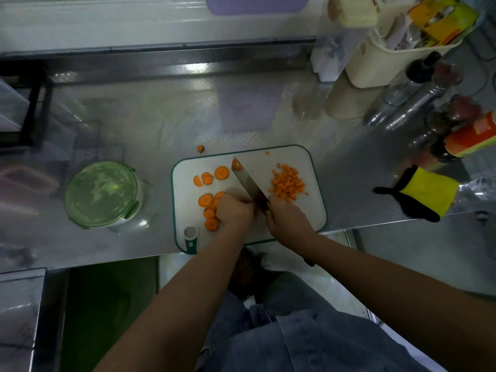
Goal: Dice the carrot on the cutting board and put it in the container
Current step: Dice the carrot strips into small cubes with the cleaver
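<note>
Head view, cutting stage. The carrot lies on the cutting board (308,210) in two lots. Round carrot slices (206,201) are spread over the board's left half, some near its far edge and a stacked row toward its near edge. A heap of diced carrot (287,183) sits on the board's right half. One carrot scrap (236,165) rests at the knife tip, and I see a stray piece (200,149) on the counter (139,119) just beyond the board's far left corner.

The left hand (234,210) is knuckles-up over the near row of slices, its fingers curled down onto them and close against the blade. What lies under the fingertips is hidden from me. The right hand (288,217) is closed around the handle of the knife (248,185), whose blade runs diagonally across the middle of the board, tip toward the far edge, between the slices and the dice.

The container (102,194), round and with its green lid clipped on, stands on the counter well to the left of the board. A yellow and black glove (424,194) lies on the counter to the right of the board. Bottles (418,103) and a cream basket (375,65) stand beyond the board's far right corner.
</note>
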